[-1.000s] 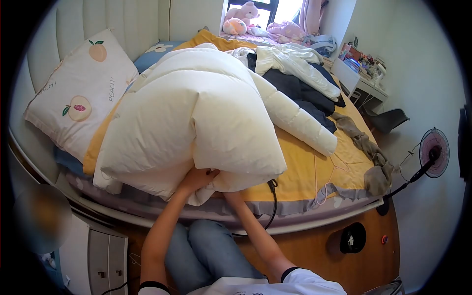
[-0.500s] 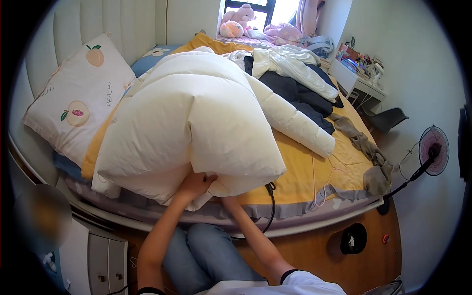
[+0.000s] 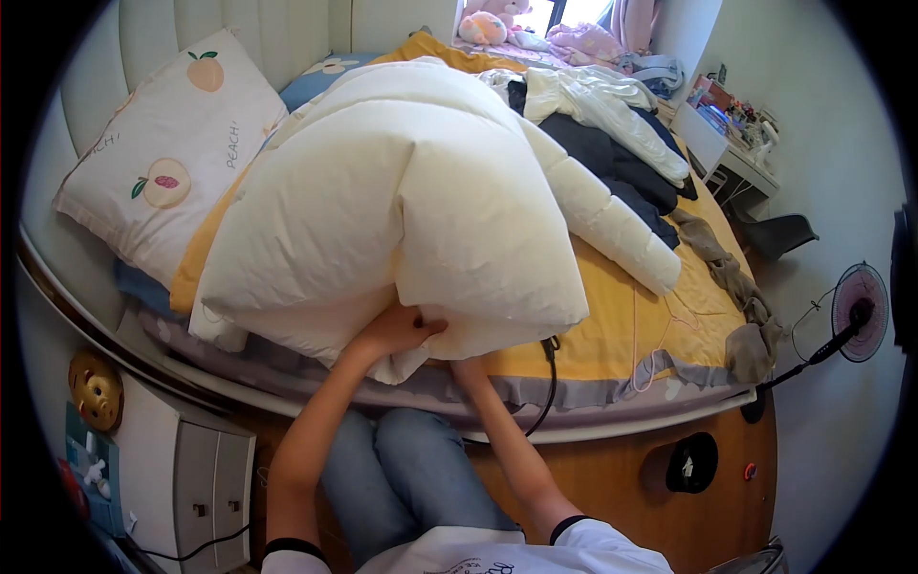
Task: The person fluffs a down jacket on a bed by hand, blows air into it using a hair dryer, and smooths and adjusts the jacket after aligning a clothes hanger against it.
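Observation:
A puffy white down jacket [image 3: 488, 220] lies spread over the bed, its hem toward me and one sleeve stretched out to the right. My left hand [image 3: 397, 331] is closed on the fabric at the middle of the hem, with a small dark spot showing by its fingertips. My right hand [image 3: 467, 369] reaches beneath the hem just to the right; its fingers are hidden by the jacket. A black cord [image 3: 551, 373] comes out from under the hem beside it and hangs down over the bed's edge.
White and dark clothes [image 3: 612, 143] are heaped behind the jacket on the yellow bedding [image 3: 612, 325]. A peach-print pillow [image 3: 172, 153] leans at the left. A pink fan [image 3: 859, 311], a black bin [image 3: 690, 463] and a white cabinet [image 3: 177, 478] stand around the bed.
The view has shifted, so the bed appears slightly higher and farther right. My left hand keeps its hold on the hem, and my right hand stays under the jacket.

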{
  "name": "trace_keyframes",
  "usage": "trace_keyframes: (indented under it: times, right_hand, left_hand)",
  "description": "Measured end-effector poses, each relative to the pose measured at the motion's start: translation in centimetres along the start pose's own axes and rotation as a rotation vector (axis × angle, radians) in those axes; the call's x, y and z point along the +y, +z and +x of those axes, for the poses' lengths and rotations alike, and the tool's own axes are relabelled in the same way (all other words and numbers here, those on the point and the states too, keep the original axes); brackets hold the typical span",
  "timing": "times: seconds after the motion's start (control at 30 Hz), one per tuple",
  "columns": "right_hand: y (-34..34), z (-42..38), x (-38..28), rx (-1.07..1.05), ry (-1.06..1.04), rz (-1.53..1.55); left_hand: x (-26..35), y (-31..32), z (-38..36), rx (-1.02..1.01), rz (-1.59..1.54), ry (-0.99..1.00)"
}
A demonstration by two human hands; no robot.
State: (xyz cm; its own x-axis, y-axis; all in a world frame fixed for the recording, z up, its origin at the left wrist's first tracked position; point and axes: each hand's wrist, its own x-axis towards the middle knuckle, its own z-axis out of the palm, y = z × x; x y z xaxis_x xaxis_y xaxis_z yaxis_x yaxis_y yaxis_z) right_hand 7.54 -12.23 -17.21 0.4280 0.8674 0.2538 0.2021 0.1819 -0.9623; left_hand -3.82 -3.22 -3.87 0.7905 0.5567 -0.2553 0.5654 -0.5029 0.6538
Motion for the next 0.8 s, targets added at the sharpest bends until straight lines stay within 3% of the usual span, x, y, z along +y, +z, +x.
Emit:
trace_keyframes:
  times: [0.2, 0.27, 0.3, 0.33, 0.37, 0.4, 0.43, 0.47, 0.5, 0.53, 0.57, 0.63, 0.67, 0.8]
  right_hand:
    - [-0.6, -0.3, -0.2, -0.018, -0.119, -0.259]
    - [-0.6, -0.1, 0.1, -0.014, -0.078, -0.033]
    - [-0.8, 0.0, 0.8, -0.018, -0.081, -0.033]
    - [-1.3, 0.1, 1.9, -0.072, 0.045, 0.063]
    - [-1.5, 0.3, 1.7, -0.123, 0.171, 0.16]
    - [-1.4, 0.5, 1.5, -0.118, 0.168, 0.158]
    - [-1.2, 0.5, 1.4, -0.107, 0.199, 0.401]
    - [-0.9, 0.5, 0.6, -0.097, 0.227, 0.641]
    - [-0.6, 0.4, -0.1, -0.096, 0.226, 0.637]
    - [-0.2, 0.3, -0.8, -0.023, 0.114, 0.439]
    - [0.2, 0.1, -1.4, 0.047, 0.004, 0.243]
    - [0.4, -0.3, -2.4, 0.034, 0.077, 0.274]
    - [0.5, -0.4, -2.6, 0.023, 0.145, 0.302]
    - [-0.2, 0.1, 0.7, -0.056, 0.235, 0.435]
  left_hand:
    - [-1.5, 1.3, 1.4, 0.072, -0.255, 0.071]
    - [-2.0, 1.7, 1.3, 0.081, -0.315, 0.117]
    - [-1.8, 1.8, 1.0, 0.198, -0.466, 0.143]
    - [-1.5, 1.8, 0.8, 0.314, -0.619, 0.172]
    - [-1.5, 1.3, 0.8, 0.315, -0.619, 0.177]
    - [-1.6, 0.4, 0.7, 0.286, -0.837, 0.144]
    - [-1.5, -0.1, 0.6, 0.251, -1.056, 0.107]
    - [-0.7, -0.5, -0.1, 0.247, -1.059, 0.111]
    - [0.4, -0.9, -1.0, 0.208, -0.779, 0.117]
    - [0.9, -1.0, -1.6, 0.169, -0.497, 0.12]
    - [0.5, -0.5, -1.2, 0.169, -0.498, 0.119]
    - [-0.8, 1.1, -0.2, 0.238, -0.322, 0.276]
    - [-0.8, 1.1, -0.1, 0.158, -0.353, 0.155]
    - [-2.3, 2.5, 1.8, 0.039, -0.381, 0.01]
